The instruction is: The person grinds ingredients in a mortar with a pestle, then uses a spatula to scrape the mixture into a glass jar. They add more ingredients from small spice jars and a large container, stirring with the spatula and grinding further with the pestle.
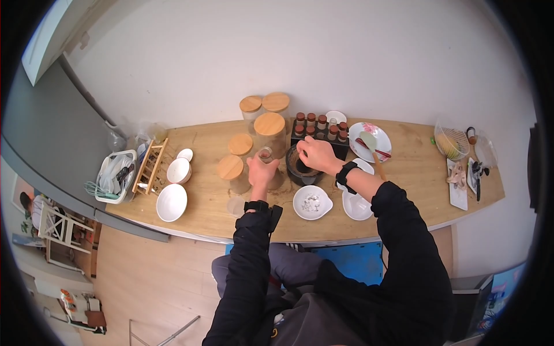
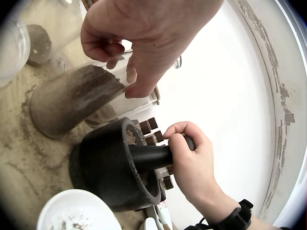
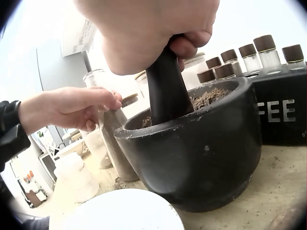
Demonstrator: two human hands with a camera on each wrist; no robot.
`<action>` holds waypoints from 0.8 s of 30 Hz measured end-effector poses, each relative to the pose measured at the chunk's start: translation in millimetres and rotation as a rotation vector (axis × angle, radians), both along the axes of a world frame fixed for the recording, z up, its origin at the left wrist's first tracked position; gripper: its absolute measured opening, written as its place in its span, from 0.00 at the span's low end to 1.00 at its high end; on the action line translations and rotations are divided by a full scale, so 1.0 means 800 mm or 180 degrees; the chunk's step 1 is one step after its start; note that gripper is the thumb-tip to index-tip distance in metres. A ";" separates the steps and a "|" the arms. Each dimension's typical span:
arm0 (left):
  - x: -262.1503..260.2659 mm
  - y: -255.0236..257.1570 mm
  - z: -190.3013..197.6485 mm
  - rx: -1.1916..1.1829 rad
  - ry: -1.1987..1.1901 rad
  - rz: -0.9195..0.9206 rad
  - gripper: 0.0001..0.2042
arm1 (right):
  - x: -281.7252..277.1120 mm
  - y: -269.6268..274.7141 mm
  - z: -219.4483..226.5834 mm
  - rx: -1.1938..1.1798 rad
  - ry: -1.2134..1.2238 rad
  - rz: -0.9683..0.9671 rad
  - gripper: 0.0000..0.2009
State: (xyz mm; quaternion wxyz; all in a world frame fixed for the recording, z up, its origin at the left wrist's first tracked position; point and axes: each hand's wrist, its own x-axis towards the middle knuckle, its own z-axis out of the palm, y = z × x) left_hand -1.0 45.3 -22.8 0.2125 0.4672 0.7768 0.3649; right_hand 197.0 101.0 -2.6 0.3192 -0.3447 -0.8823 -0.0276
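My right hand [image 1: 317, 154] grips a black pestle [image 3: 165, 91] by its upper end. The pestle leans in a black mortar [image 3: 192, 158], where coarse brown grounds show inside the rim. Beside the mortar on its left, my left hand [image 1: 264, 171] holds a tall glass jar [image 2: 72, 98] near its open mouth, thumb and fingers at the rim. Brown powder fills much of the jar, which stands on the table. A white spouted bowl [image 1: 327, 203] with pale and grey bits sits in front of the mortar.
Jars with wooden lids [image 1: 270, 124] crowd behind and left of the left hand. A black rack [image 3: 283, 110] of small brown-capped bottles stands behind the mortar. To the right is a flowered plate [image 1: 384, 138] with utensils. White bowls [image 1: 172, 203] sit at left; spilled powder dusts the table.
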 end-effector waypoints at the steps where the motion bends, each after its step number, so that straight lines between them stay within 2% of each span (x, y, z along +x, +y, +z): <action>1: -0.001 0.000 -0.001 -0.0012 0.0000 -0.0005 0.28 | -0.001 0.002 -0.001 0.0107 -0.0132 0.0062 0.03; 3: -0.001 0.003 -0.003 -0.0027 -0.0001 -0.0018 0.28 | 0.001 0.012 0.002 0.0332 -0.0396 0.0185 0.04; 6: 0.001 0.001 -0.002 0.0088 -0.0076 0.0120 0.23 | 0.004 0.030 0.002 0.0501 -0.0681 0.0008 0.03; 9: -0.001 0.002 -0.002 -0.0043 -0.0017 -0.0010 0.28 | 0.003 0.031 0.011 0.0184 -0.0844 -0.0294 0.04; 14: 0.002 -0.002 0.004 -0.0051 -0.0020 0.0024 0.29 | 0.001 0.042 0.016 -0.0595 -0.0852 -0.0785 0.07; 18: 0.002 -0.002 0.003 -0.0011 -0.0009 0.0016 0.28 | -0.019 0.026 0.030 -0.1246 -0.1010 -0.0639 0.08; 22: -0.001 0.000 0.004 -0.0053 0.0018 -0.0003 0.27 | -0.033 0.028 0.016 -0.0707 -0.0610 -0.0095 0.07; 24: 0.000 0.000 0.000 -0.0025 0.0008 0.0003 0.27 | -0.027 0.035 0.017 -0.0222 -0.0898 0.0045 0.07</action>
